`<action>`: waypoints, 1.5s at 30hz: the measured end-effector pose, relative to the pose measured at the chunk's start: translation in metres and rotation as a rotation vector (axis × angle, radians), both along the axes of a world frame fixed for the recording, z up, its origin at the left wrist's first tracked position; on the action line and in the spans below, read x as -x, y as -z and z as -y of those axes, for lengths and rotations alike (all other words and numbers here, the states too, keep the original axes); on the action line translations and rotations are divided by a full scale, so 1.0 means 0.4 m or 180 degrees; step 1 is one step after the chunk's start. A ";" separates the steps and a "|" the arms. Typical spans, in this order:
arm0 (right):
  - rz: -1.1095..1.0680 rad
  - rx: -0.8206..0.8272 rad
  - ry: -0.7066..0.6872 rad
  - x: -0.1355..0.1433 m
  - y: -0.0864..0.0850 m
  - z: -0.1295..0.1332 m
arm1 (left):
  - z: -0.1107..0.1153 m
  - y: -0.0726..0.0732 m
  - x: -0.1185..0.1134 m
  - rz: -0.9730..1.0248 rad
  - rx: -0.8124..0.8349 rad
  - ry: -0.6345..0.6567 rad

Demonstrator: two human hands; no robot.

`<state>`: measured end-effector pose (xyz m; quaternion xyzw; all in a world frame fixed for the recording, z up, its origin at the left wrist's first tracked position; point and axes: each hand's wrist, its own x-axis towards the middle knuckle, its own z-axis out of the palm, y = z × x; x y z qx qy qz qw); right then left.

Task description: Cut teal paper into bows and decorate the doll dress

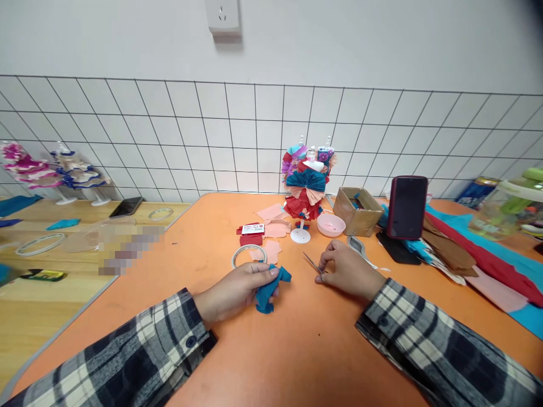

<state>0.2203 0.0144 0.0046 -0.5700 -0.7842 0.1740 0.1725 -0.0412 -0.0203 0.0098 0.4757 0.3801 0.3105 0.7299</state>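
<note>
My left hand (244,288) is closed around a crumpled piece of teal blue crepe paper (268,291), pinched between thumb and fingers just above the orange table. To its right, my right hand (345,270) rests low near the tabletop, its fingers closed on a slim pointed metal tool (312,262), tweezers or small scissors. The tool's tip points left and away from me. Beyond my hands stands a small dress form (304,195) on a white base, dressed in red, teal and pink pleated paper. A ring of tape (234,257) lies behind my left hand.
Pink paper pieces (278,229), a small labelled box (253,229), a pink bowl (331,225) and a cardboard box (357,210) sit farther back. At right are a propped phone (408,207), a grey-handled tool (358,247) and coloured paper strips (500,257). A box cutter (44,275) lies left.
</note>
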 end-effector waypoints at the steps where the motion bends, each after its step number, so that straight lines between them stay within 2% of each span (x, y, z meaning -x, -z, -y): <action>1: 0.0002 0.0187 0.0003 -0.007 0.011 -0.007 | 0.003 -0.001 0.001 0.0051 0.0068 -0.0001; 5: -0.0910 0.1592 -0.0060 -0.034 0.047 -0.028 | 0.016 -0.006 0.006 -0.0021 0.0037 0.0125; 7: -0.1228 0.2040 -0.0167 -0.044 0.044 -0.029 | 0.020 -0.007 0.006 -0.0046 0.0021 0.0159; 8: -0.1262 0.2086 -0.0193 -0.044 0.037 -0.026 | 0.022 -0.006 0.005 -0.0056 0.0019 0.0160; 10: -0.1309 0.1787 -0.0187 -0.029 0.017 -0.009 | 0.026 -0.001 0.002 -0.0089 0.0030 0.0132; 13: -0.1902 0.0885 -0.0379 0.033 -0.006 0.037 | 0.030 0.012 -0.007 -0.0067 0.0107 0.0027; 15: -0.2328 0.0608 -0.0700 0.086 -0.006 0.069 | 0.033 0.020 -0.013 -0.0009 0.0163 -0.0045; 17: -0.2368 0.0412 -0.0605 0.131 0.003 0.092 | 0.035 0.026 -0.017 0.0014 0.0212 -0.0094; 19: -0.2483 0.0308 -0.0437 0.156 0.013 0.101 | 0.035 0.029 -0.018 0.0015 0.0248 -0.0132; 22: -0.3024 0.0305 -0.0334 0.153 0.016 0.098 | 0.028 0.028 -0.013 -0.0024 0.0152 -0.0197; 24: -0.3631 0.0628 -0.0468 0.136 0.010 0.094 | 0.021 0.022 -0.008 -0.0087 -0.0087 -0.0316; 25: -0.3837 0.0992 -0.0650 0.127 0.006 0.092 | 0.018 0.019 -0.006 -0.0116 -0.0252 -0.0412; 28: -0.3639 0.2162 -0.1294 0.112 -0.002 0.089 | 0.015 0.007 -0.005 -0.0248 -0.0782 -0.0659; 30: -0.3450 0.2443 -0.1221 0.115 -0.001 0.084 | 0.019 0.002 -0.008 -0.0377 -0.1093 -0.0725; 33: -0.3832 0.2451 -0.0613 0.130 0.007 0.067 | 0.022 0.001 -0.012 -0.0476 -0.1275 -0.0782; 35: -0.3961 0.2576 -0.0406 0.142 0.011 0.050 | 0.017 0.004 -0.008 -0.0519 -0.1250 -0.0809; 38: -0.3731 0.2558 -0.0556 0.167 0.008 0.028 | 0.000 0.016 0.004 -0.0683 -0.1319 -0.0901; 40: -0.3392 0.2279 -0.0693 0.189 0.008 0.020 | -0.010 0.025 0.011 -0.0705 -0.1381 -0.0930; 43: -0.3057 0.1874 -0.0559 0.223 0.016 0.015 | -0.017 0.035 0.015 -0.0552 -0.1314 -0.0840; 45: -0.3117 0.1963 -0.0424 0.232 0.023 0.013 | -0.017 0.032 0.023 -0.0424 -0.1318 -0.0742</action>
